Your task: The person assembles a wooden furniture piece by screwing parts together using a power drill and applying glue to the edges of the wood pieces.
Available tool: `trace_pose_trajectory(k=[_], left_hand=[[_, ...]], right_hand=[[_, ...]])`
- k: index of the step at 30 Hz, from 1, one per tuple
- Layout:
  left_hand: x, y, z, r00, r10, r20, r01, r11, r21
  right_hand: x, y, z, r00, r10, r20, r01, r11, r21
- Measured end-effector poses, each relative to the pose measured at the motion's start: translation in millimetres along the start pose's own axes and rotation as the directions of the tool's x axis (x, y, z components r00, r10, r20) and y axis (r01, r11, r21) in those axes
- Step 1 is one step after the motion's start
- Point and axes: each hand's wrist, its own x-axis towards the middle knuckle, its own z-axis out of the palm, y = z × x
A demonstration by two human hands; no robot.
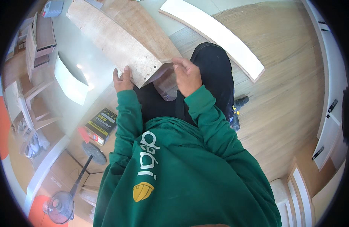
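While the person stands on the wood floor (288, 94), the left hand (122, 80) presses the brown board (114, 41) at its near end. The right hand (186, 75) pinches something tiny there. Nothing is joined yet.

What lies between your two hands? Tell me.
In the head view, the near corner of the wooden board sits between the left hand and right hand, with black trousers beneath.
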Motion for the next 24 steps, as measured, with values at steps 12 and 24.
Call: trace_pose_trajectory(k=[12, 24], left_hand=[[10.2, 1.0, 38.4, 0.950, 0.310, -0.044, -0.284, 0.912, 0.296], [-4.5, 4.6, 53.4, 0.933, 0.330, -0.140, -0.265, 0.897, 0.353]], right_hand=[[-6.6, 4.2, 13.2, 1.000, -0.015, -0.025, 0.011, 0.985, -0.174], [-54.7, -14.9, -153.4, 0.989, 0.140, -0.040, -0.086, 0.787, 0.611]])
